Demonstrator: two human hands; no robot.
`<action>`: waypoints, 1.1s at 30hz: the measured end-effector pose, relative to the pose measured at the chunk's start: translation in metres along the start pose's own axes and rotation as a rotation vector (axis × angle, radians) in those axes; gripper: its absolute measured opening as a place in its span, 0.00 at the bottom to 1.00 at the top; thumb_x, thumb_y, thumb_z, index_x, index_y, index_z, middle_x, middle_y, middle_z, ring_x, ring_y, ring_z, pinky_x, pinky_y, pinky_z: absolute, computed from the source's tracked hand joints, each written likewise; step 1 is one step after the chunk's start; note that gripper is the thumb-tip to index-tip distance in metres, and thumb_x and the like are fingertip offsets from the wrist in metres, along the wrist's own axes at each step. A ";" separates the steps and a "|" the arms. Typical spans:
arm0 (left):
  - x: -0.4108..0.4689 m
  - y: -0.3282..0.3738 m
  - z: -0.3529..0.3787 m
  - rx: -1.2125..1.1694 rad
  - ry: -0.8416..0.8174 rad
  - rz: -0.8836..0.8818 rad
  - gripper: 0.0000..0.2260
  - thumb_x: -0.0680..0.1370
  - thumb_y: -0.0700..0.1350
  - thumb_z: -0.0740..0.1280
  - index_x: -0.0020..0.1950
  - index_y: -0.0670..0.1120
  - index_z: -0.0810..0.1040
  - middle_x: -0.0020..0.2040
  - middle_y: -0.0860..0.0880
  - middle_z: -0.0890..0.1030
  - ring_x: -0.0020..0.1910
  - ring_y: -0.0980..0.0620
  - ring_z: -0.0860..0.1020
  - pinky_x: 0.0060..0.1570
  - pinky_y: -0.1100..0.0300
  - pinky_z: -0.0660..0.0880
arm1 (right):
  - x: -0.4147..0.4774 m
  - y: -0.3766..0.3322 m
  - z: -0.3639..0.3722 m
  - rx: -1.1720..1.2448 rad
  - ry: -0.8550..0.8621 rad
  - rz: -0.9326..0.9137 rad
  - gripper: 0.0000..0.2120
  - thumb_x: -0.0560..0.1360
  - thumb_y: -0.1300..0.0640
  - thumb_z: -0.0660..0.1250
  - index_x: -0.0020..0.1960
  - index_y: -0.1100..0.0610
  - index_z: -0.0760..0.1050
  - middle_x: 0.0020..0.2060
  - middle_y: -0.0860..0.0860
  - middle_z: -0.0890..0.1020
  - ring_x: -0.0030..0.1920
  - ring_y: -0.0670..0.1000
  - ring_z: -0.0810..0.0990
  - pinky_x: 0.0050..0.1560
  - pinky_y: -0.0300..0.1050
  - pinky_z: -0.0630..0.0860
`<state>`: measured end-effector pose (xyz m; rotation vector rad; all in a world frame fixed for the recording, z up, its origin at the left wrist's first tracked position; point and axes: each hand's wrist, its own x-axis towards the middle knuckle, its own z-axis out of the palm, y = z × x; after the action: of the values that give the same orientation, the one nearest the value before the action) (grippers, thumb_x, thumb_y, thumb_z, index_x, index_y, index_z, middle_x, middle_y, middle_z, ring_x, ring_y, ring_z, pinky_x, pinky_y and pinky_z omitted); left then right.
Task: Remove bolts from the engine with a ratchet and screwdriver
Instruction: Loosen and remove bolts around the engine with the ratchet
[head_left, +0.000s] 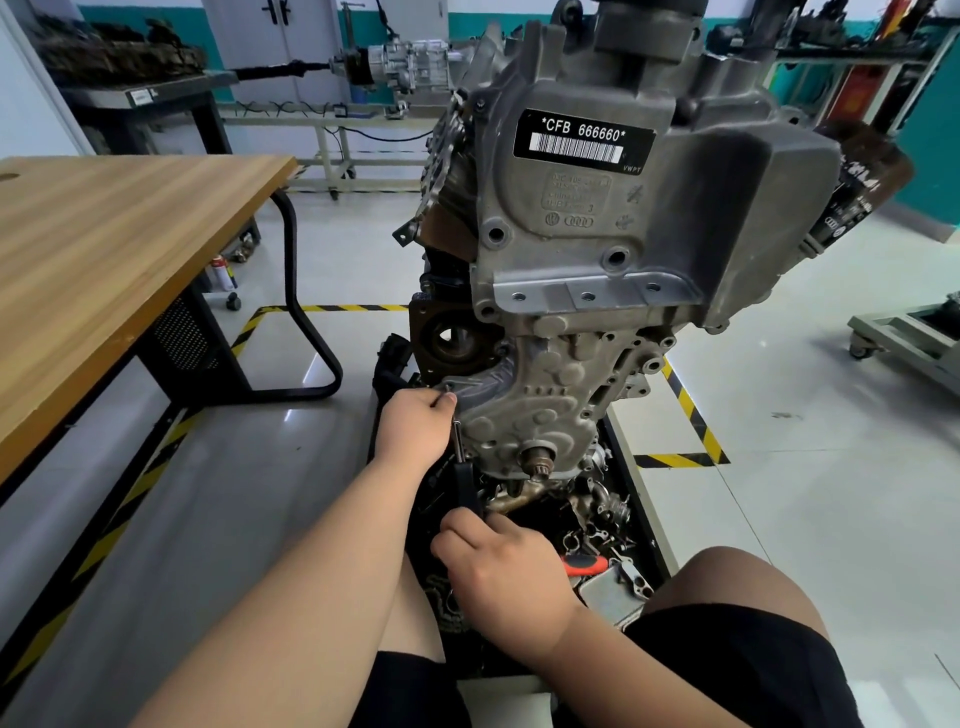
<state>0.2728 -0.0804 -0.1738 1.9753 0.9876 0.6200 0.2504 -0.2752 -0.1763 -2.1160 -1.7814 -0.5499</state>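
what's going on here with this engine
A person sits facing an engine. Their left hand holds the top of a ratchet against the cover's left edge, and the right hand grips its black handle lower down. A red-handled tool lies among loose parts beneath the engine.

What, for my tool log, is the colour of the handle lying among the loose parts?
Red-orange. The handle shows in the head view, beside the right hand.
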 end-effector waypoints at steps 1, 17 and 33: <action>0.000 0.001 0.000 0.027 -0.007 0.021 0.12 0.79 0.49 0.65 0.40 0.45 0.82 0.30 0.54 0.79 0.31 0.58 0.75 0.30 0.65 0.67 | 0.000 0.000 0.001 0.004 0.006 0.008 0.09 0.65 0.59 0.60 0.39 0.50 0.77 0.40 0.45 0.80 0.26 0.49 0.69 0.23 0.43 0.69; -0.008 0.000 -0.007 -0.181 -0.106 -0.056 0.09 0.79 0.47 0.65 0.41 0.52 0.80 0.26 0.58 0.76 0.30 0.56 0.71 0.32 0.62 0.68 | 0.014 0.000 0.000 0.202 0.105 0.076 0.10 0.69 0.60 0.59 0.42 0.55 0.80 0.42 0.49 0.82 0.28 0.53 0.75 0.24 0.44 0.73; -0.052 -0.003 -0.021 -0.378 -0.514 -0.355 0.18 0.83 0.53 0.59 0.40 0.47 0.81 0.19 0.54 0.65 0.16 0.58 0.61 0.18 0.70 0.57 | 0.008 -0.036 0.040 0.763 0.389 0.568 0.18 0.74 0.62 0.64 0.64 0.59 0.70 0.63 0.51 0.68 0.65 0.35 0.65 0.62 0.27 0.65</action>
<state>0.2270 -0.1123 -0.1680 1.4669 0.7975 0.0762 0.2199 -0.2427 -0.2075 -1.6846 -0.8948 -0.0800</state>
